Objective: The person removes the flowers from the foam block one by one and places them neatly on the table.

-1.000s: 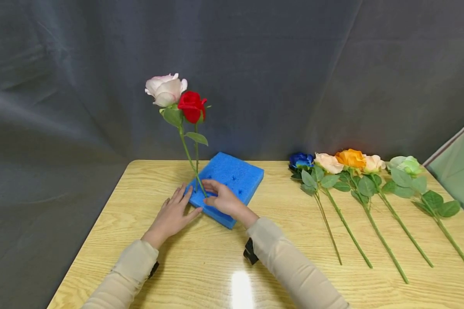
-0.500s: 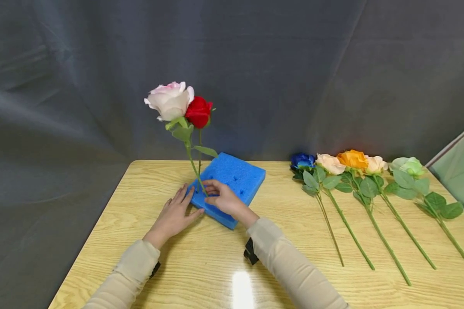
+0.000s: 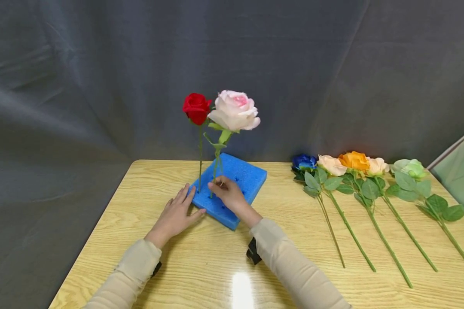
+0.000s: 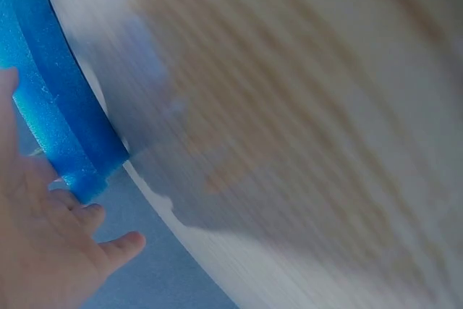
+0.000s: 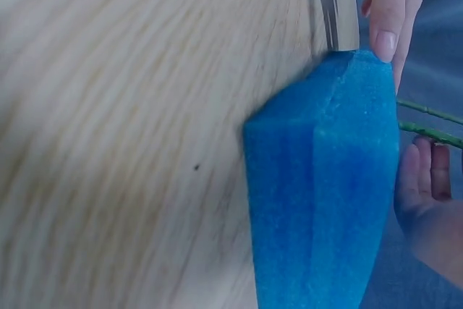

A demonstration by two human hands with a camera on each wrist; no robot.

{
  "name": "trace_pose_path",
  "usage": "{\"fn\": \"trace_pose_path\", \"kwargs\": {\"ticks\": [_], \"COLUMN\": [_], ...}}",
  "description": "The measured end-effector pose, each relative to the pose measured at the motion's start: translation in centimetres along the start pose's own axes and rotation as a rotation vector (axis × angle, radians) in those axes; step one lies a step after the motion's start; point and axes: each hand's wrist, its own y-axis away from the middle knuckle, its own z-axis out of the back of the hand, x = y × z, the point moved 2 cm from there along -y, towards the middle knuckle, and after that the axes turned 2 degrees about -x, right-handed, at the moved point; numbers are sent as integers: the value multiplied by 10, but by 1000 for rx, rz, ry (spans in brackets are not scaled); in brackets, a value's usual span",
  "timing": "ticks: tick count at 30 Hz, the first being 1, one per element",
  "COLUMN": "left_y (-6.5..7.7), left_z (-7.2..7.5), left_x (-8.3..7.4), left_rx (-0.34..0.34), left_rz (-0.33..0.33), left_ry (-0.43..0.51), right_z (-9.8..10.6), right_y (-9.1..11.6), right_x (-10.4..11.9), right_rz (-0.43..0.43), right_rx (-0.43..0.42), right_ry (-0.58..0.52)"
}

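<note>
A blue foam block [image 3: 245, 168] with small holes lies on the wooden table. My left hand [image 3: 175, 218] rests at the block's left corner, fingers straight and spread, thumb along the front edge. A red rose [image 3: 197, 108] stands upright in the foam near those fingertips. Over the block, my right hand [image 3: 232, 198] pinches the lower stem of a pale pink rose [image 3: 235, 110], whose head rises above and right of the red one. The pink rose's stem end is down at the foam surface. In the right wrist view, green stems [image 5: 434, 134] pass beside the right fingers.
On the right lie several loose roses: a blue rose [image 3: 304, 162], a peach rose [image 3: 331, 165], an orange rose [image 3: 354, 161], another peach rose [image 3: 377, 166] and a pale green rose [image 3: 413, 168], stems pointing forward. A dark curtain [image 3: 278, 77] hangs behind the table [image 3: 201, 262].
The pink rose has swung from left of the red rose to its right and now stands more upright. My right hand has shifted slightly right over the foam. The left hand has stayed put.
</note>
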Motion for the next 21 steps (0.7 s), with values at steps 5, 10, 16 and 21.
{"fn": "trace_pose_path", "kwargs": {"ticks": [5,10,16,21], "left_y": [-1,-2,-5,-6], "left_z": [-1,-1,0,-1], "left_x": [-1,-3,-8,-8], "left_rx": [1,-5,-31,-29], "left_rz": [-6,-9,-6,15], "left_ry": [-7,-20,-20,0], "right_z": [4,7,11,12], "right_y": [1,2,6,7], "right_x": [1,4,11,11], "right_rz": [19,37,91,107], "right_rx": [-75,-122,-169,-167], "right_ry": [-56,-100,-133,-160]}}
